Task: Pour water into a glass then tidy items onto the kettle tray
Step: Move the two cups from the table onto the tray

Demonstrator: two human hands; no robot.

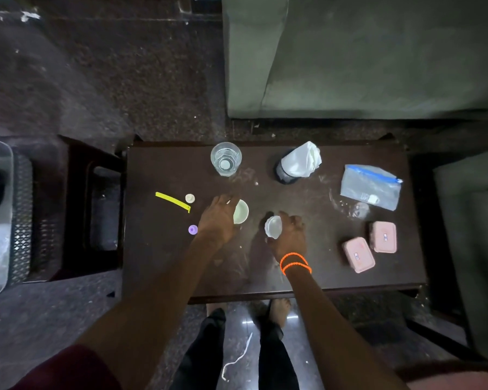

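Two small bowls are held: left hand grips the white bowl, right hand the clear bowl, mid-table. Filled glass stands far. Bowls should be lifted level, clear of it.

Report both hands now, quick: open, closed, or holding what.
Left hand: fingers curled round the rim of a small pale bowl.
Right hand: grips a small clear cup.

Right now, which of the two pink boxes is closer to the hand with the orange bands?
The pink box nearer the table's front edge, left of the other pink box, sits closer to the right hand.
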